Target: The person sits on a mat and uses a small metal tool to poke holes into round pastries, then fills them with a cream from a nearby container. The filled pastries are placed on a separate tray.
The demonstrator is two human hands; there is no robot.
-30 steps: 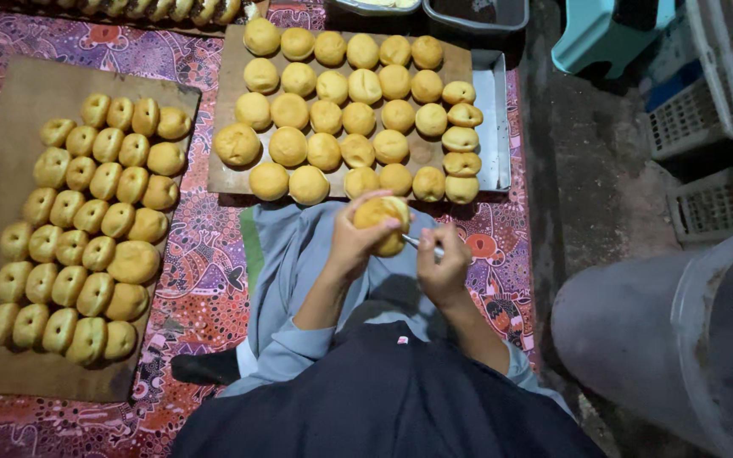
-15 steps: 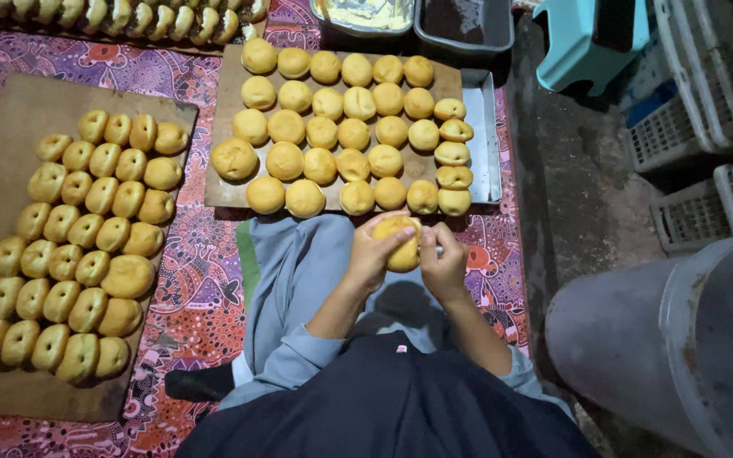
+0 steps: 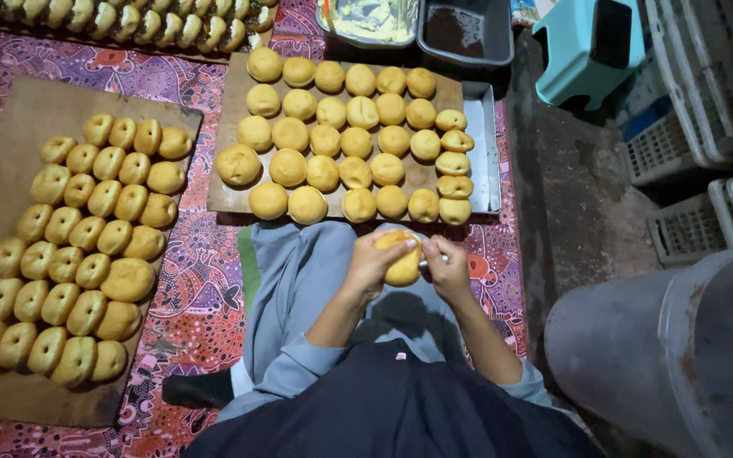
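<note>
Head view — my left hand (image 3: 372, 265) wraps the bun (image 3: 404, 265), fingers closed round it; my right hand (image 3: 450, 270) pinches a small metal tool (image 3: 431, 262) beside it.

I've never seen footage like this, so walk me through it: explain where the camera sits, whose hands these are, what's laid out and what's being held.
There is no machine here. The one camera is worn on a person's head and looks straight down, so you see their own lap and arms. The left hand cups a round golden bun. The right hand touches the bun's side and pinches a thin metal tool; what kind is too small to tell. In front of the knees, a board holds rows of buns, resting on a metal tray. To the left, a second board carries more buns, set on edge in tight rows. All of it sits on a red patterned cloth. At the top are two tubs, one with pale filling, one dark.
</note>
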